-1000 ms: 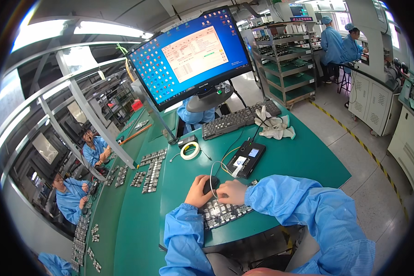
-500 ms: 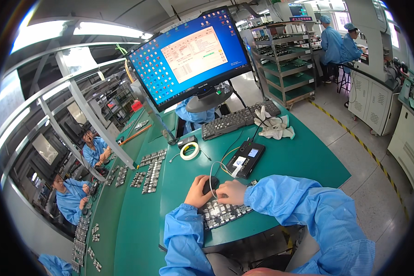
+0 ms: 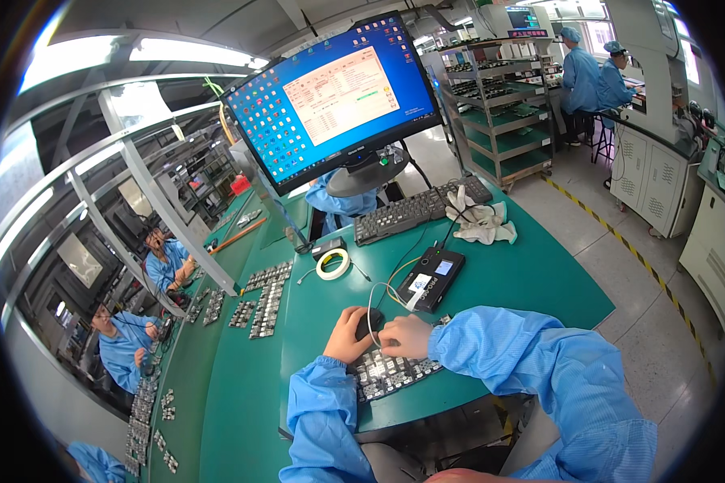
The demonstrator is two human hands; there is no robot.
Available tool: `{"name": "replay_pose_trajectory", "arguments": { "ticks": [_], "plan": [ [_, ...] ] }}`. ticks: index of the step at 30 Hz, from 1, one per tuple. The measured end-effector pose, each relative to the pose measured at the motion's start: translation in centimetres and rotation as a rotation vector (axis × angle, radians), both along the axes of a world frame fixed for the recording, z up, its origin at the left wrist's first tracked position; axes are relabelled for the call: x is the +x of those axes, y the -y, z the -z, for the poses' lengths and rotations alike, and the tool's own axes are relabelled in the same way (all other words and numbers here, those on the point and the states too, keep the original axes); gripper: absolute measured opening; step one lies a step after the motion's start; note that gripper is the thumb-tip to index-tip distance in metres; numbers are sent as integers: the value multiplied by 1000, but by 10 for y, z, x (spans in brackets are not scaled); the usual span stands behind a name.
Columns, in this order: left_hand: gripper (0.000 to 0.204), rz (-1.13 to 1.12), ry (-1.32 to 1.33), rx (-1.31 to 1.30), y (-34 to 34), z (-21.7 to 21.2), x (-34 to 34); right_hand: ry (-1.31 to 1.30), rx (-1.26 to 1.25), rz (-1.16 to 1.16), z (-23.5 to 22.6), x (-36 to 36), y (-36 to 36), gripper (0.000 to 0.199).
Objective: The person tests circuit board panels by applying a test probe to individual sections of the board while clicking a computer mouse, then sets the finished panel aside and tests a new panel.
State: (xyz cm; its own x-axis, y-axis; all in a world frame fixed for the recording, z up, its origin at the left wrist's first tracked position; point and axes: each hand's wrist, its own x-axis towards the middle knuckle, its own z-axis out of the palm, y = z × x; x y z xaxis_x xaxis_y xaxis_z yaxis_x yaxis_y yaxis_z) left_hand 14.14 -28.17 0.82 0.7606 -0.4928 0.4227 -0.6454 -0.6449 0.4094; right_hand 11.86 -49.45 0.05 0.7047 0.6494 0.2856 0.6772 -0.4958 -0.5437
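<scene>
A big computer screen (image 3: 334, 97) stands on the green table (image 3: 524, 278), with a black keyboard (image 3: 419, 211) in front of it. A white cloth (image 3: 482, 225) lies beside the keyboard, and a ring of tape (image 3: 333, 263) sits near a black box (image 3: 431, 278). Two people in blue coats (image 3: 592, 80) sit far behind.

Small dark part (image 3: 370, 322) between left hand (image 3: 348, 336) and right hand (image 3: 405, 336): mostly covered by fingers, kind unclear. Tray of small boards (image 3: 391, 374): near end hidden under hands and right sleeve (image 3: 540, 370). Rows of parts (image 3: 262, 294) on green table (image 3: 532, 278): too small to identify. Monitor (image 3: 334, 97) text unreadable. Keyboard (image 3: 419, 211) right end behind white cloth (image 3: 483, 221).
</scene>
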Motion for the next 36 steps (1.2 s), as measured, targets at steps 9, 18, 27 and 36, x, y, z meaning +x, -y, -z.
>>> {"name": "replay_pose_trajectory", "arguments": {
  "ticks": [9, 18, 27, 36],
  "plan": [
    [58, 2, -3, -4, 0, -2, -1, 55, 12, -10, 3, 2, -1, 17],
    [58, -1, 6, 1, 0, 0, -1, 77, 25, -3, 5, 2, 0, 17],
    [58, 6, 4, -4, 0, -2, -2, 45, 19, -13, 4, 2, 0, 17],
    [57, 2, 1, 1, 0, -2, -2, 13, 8, 0, 0, 0, 0, 16]
  ]
}}
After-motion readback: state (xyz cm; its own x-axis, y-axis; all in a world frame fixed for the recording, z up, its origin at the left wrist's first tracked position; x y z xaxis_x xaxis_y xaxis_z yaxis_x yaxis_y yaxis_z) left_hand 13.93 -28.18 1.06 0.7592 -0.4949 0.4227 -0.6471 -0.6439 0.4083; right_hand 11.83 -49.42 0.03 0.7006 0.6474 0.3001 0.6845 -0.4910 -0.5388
